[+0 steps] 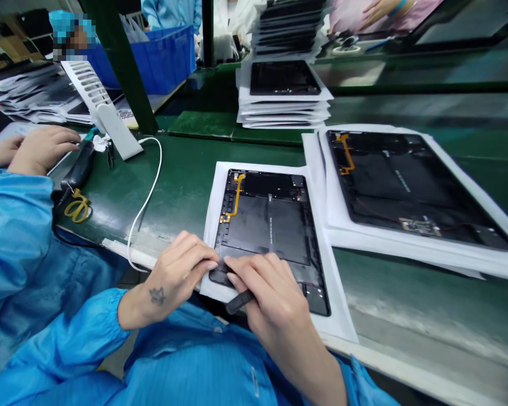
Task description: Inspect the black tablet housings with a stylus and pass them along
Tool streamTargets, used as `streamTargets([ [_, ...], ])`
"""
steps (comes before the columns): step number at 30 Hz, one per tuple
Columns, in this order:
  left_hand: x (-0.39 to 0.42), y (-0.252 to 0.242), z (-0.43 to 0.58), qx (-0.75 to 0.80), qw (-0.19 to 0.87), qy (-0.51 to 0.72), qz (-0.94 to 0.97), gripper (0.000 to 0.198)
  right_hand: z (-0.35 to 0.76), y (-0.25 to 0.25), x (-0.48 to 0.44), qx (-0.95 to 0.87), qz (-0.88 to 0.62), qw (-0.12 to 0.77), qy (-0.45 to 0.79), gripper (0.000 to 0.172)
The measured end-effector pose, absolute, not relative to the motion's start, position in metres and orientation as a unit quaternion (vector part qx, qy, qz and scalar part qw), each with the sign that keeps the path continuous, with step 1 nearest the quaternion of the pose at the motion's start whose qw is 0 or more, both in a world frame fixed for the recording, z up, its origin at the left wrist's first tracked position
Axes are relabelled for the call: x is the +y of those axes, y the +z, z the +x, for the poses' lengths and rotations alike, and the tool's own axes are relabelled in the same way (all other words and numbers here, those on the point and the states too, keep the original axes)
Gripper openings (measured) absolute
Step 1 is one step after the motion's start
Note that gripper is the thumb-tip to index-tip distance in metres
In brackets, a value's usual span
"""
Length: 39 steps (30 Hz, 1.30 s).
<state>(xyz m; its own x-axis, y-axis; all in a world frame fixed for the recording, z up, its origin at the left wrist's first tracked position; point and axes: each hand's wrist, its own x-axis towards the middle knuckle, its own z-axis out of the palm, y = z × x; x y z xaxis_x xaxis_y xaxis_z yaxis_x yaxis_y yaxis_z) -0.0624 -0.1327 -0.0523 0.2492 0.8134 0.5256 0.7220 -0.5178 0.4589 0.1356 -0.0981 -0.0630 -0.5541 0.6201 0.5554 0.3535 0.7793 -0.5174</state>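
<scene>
A black tablet's opened back lies on a white sheet, with a yellow flex cable at its upper left. My left hand rests its fingertips on the tablet's lower edge, holding nothing. Beside it, my right hand is shut on a black pry tool, whose tip is hidden under the fingers. A second open tablet lies on white sheets to the right, apart from both hands.
Tablet panels on white sheets stand stacked at the back. On the left, a co-worker's hand lies near a black-handled tool, yellow scissors and a white cable. A blue crate stands behind.
</scene>
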Motion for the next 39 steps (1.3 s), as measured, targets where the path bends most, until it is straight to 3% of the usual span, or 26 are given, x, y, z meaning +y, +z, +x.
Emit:
streamTargets([
  [4, -0.13, -0.051, -0.075, 0.454, 0.025, 0.278, 0.846, 0.01, 0.143, -0.064, -0.099, -0.892, -0.254, 0.343, 0.151, 0.036],
  [10, -0.132, -0.038, -0.078, 0.398, -0.057, 0.194, 0.895, 0.025, 0.142, -0.063, -0.098, -0.915, -0.235, 0.309, 0.113, 0.037],
  [18, -0.133, -0.031, -0.078, 0.382, -0.095, 0.186, 0.9, 0.02, 0.14, -0.063, -0.102, -0.926, -0.226, 0.298, 0.045, 0.039],
  [24, -0.149, -0.056, -0.09, 0.427, -0.075, 0.289, 0.854, 0.026, 0.139, -0.065, -0.103, -0.943, -0.211, 0.257, 0.02, 0.04],
  [33, -0.154, -0.058, -0.088, 0.399, -0.156, 0.219, 0.876, 0.031, 0.136, -0.064, -0.099, -0.934, -0.205, 0.291, 0.025, 0.04],
  [39, -0.152, -0.048, -0.093, 0.375, -0.163, 0.188, 0.893, 0.022, 0.136, -0.064, -0.099, -0.927, -0.205, 0.313, 0.022, 0.033],
])
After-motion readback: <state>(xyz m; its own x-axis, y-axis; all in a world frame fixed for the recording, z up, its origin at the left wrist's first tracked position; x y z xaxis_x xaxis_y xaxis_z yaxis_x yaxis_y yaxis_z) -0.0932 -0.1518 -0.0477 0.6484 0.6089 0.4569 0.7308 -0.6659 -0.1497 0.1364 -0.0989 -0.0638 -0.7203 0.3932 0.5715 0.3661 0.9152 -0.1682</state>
